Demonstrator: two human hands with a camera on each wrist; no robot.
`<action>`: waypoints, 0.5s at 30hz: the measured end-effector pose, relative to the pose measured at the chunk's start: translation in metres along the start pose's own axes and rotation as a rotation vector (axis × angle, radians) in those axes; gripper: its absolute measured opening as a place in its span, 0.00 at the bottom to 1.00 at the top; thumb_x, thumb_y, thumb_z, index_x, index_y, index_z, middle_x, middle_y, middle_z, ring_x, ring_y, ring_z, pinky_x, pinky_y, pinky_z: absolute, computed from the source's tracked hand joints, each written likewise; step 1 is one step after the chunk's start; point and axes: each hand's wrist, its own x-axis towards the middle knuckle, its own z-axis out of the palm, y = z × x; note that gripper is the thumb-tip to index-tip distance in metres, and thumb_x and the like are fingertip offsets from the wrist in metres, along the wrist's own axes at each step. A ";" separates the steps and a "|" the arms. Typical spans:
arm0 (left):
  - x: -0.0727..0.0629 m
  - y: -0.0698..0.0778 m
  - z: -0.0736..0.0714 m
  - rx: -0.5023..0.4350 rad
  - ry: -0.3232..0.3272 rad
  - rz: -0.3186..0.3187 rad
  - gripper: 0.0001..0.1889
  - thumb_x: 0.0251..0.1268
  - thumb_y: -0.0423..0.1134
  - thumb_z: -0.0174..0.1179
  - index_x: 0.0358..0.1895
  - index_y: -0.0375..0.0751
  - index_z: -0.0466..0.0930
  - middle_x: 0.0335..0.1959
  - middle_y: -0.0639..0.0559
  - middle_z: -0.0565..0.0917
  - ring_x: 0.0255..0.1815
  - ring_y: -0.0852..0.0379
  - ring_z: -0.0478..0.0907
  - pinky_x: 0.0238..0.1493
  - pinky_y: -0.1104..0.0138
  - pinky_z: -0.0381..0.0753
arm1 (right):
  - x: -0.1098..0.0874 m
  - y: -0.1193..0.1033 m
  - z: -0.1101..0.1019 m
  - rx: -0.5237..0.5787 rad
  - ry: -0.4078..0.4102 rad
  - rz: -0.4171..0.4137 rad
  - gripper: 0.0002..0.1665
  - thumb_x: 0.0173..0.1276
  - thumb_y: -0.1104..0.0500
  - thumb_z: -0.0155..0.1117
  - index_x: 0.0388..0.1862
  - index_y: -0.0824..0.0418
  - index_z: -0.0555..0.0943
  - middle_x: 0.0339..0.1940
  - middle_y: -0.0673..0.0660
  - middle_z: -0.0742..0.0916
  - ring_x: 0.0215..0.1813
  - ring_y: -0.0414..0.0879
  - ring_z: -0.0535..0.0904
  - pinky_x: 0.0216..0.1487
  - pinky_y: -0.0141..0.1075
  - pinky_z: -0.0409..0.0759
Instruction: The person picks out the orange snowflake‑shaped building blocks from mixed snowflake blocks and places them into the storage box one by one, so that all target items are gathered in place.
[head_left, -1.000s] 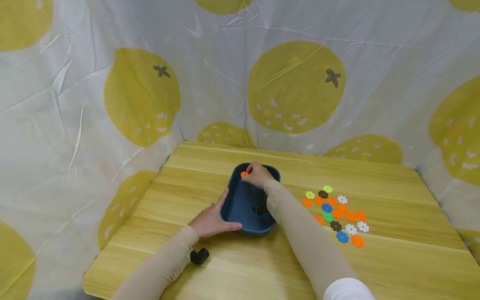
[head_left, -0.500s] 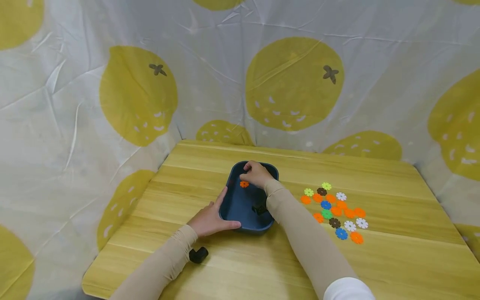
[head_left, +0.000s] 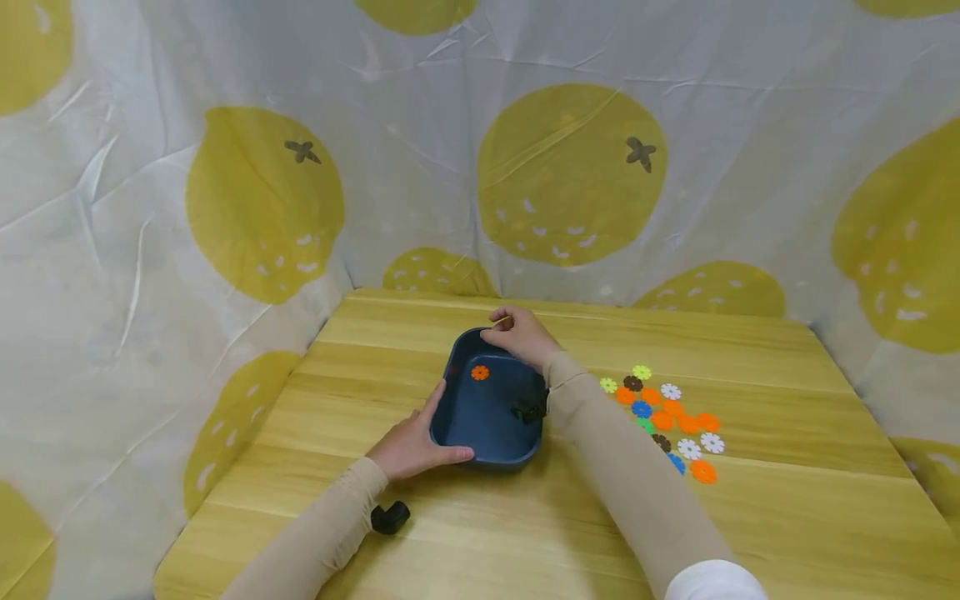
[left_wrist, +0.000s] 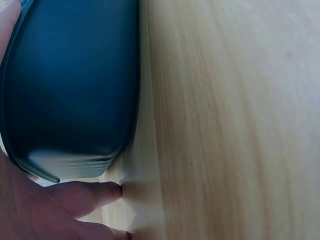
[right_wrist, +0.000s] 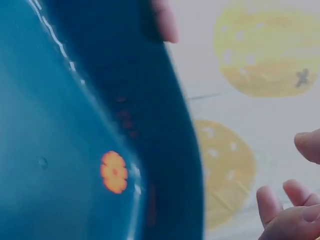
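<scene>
A dark blue rectangular tray [head_left: 487, 425] lies on the table. On its floor, close to the far left corner, is one orange flower-shaped disc [head_left: 480, 372], bright against the blue in the right wrist view. My left hand [head_left: 412, 446] is spread along the tray's near left corner, thumb at the near edge, straight fingers against the side; in the left wrist view, fingertips [left_wrist: 112, 191] reach down beside the wall. Above the far rim hovers my right hand [head_left: 525, 337], fingers loosely bent and apart, holding nothing.
To the right of the tray, a loose scatter of flower discs [head_left: 662, 420] in orange, white, blue, brown, green and yellow lies on the wooden table [head_left: 795, 517]. A lemon-print curtain [head_left: 405, 167] stands behind the table. Black wrist cameras [head_left: 391, 517] sit on both wrists.
My right hand has let go of the orange disc, which dropped to the tray floor. The hand has since risen up and away toward the far rim. My left hand stays at the tray.
</scene>
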 end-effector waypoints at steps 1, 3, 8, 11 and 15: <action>0.000 0.000 0.001 -0.004 -0.002 -0.001 0.65 0.48 0.72 0.71 0.83 0.70 0.33 0.78 0.30 0.61 0.76 0.28 0.63 0.68 0.35 0.70 | -0.003 0.000 -0.006 0.007 0.007 -0.011 0.26 0.72 0.52 0.67 0.64 0.61 0.74 0.53 0.62 0.82 0.55 0.57 0.79 0.60 0.48 0.80; 0.000 0.000 0.003 0.000 0.000 -0.008 0.65 0.47 0.72 0.71 0.82 0.71 0.32 0.78 0.30 0.61 0.76 0.28 0.63 0.68 0.36 0.70 | -0.011 -0.001 -0.019 0.011 0.025 -0.026 0.25 0.72 0.52 0.67 0.63 0.60 0.75 0.52 0.62 0.81 0.53 0.56 0.79 0.58 0.48 0.79; 0.002 -0.001 0.005 0.021 0.009 -0.020 0.66 0.46 0.73 0.71 0.82 0.71 0.32 0.77 0.27 0.61 0.75 0.27 0.64 0.66 0.35 0.72 | -0.038 -0.004 -0.059 -0.031 0.074 -0.041 0.24 0.73 0.50 0.65 0.63 0.59 0.75 0.54 0.61 0.81 0.44 0.51 0.74 0.43 0.42 0.74; 0.003 -0.001 0.005 0.031 0.005 -0.017 0.66 0.46 0.74 0.70 0.83 0.70 0.32 0.77 0.27 0.61 0.75 0.26 0.64 0.65 0.35 0.73 | -0.057 0.002 -0.087 -0.059 0.101 -0.034 0.25 0.74 0.49 0.65 0.64 0.59 0.74 0.55 0.61 0.80 0.34 0.48 0.69 0.34 0.38 0.68; 0.004 0.000 0.003 0.037 0.008 -0.013 0.66 0.47 0.74 0.70 0.83 0.69 0.31 0.78 0.27 0.60 0.75 0.27 0.65 0.65 0.36 0.73 | -0.085 0.021 -0.126 -0.091 0.128 0.017 0.27 0.75 0.46 0.64 0.64 0.59 0.73 0.56 0.61 0.78 0.28 0.44 0.64 0.29 0.35 0.66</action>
